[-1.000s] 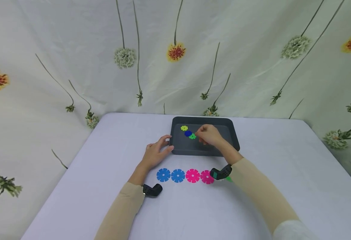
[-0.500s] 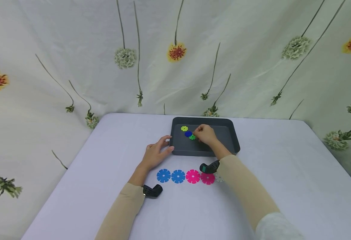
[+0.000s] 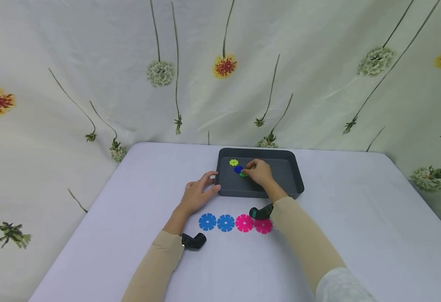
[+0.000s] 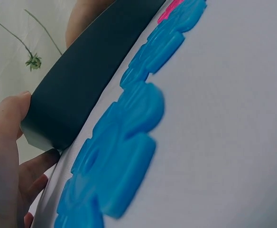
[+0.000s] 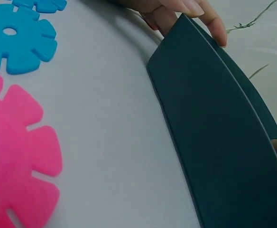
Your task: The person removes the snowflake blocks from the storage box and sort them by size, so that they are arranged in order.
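Inside the dark grey tray (image 3: 288,184), my right hand (image 3: 260,171) reaches down with bent fingers, the fingertips right at a green notched disc (image 3: 243,175). A dark blue disc (image 3: 238,169) lies against the green one, just left of the fingertips. Behind them is a yellow notched disc (image 3: 233,162). I cannot tell whether the fingers pinch the green disc. My left hand (image 3: 199,193) rests with spread fingers on the tray's left edge; its thumb (image 4: 13,111) touches the tray wall in the left wrist view.
In front of the tray, a row of flat notched discs lies on the white table (image 3: 130,201): two blue discs (image 3: 226,223) and two pink discs (image 3: 244,223). My right forearm (image 3: 303,235) passes over the row's right end. A flower-print cloth (image 3: 318,84) hangs behind.
My right hand has shifted a little left and its fingertips now partly cover the green disc. The right forearm has swung left, over the row's right end. The left hand stays at the tray's edge.
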### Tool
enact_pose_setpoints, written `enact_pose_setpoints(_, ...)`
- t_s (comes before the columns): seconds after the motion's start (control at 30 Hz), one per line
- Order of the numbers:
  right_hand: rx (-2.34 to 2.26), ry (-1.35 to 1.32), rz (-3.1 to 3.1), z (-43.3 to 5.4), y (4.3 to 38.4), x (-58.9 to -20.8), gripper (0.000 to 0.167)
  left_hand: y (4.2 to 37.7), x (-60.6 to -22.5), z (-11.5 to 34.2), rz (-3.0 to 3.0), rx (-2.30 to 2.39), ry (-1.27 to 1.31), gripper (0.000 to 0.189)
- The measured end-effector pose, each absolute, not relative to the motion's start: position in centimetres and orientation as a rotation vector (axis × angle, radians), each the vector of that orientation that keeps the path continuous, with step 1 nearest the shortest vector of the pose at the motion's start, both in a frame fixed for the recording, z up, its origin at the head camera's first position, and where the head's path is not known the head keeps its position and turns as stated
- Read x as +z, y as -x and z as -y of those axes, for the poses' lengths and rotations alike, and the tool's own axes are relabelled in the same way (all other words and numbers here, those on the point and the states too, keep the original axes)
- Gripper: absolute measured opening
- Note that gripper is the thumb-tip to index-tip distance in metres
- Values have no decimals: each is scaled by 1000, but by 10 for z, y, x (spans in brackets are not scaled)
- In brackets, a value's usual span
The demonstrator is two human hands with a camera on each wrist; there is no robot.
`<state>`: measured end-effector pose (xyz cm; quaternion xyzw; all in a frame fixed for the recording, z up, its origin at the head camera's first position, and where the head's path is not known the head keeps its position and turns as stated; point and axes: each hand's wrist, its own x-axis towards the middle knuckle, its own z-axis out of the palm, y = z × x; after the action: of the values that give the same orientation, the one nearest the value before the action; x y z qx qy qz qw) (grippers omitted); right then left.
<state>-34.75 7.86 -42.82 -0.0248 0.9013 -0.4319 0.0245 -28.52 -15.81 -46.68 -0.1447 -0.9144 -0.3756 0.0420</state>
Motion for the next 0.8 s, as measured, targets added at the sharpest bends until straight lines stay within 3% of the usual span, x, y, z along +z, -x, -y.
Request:
enact_pose_setpoints(0.3,-1183,81,-2816,-78,350,-427,33,284,-466,157,2783,-1161,453,54)
enact_pose_setpoints(0.8,-1221,130,-2780,-83,349,-424,23,284,-465,156,2800,-1140,427,55)
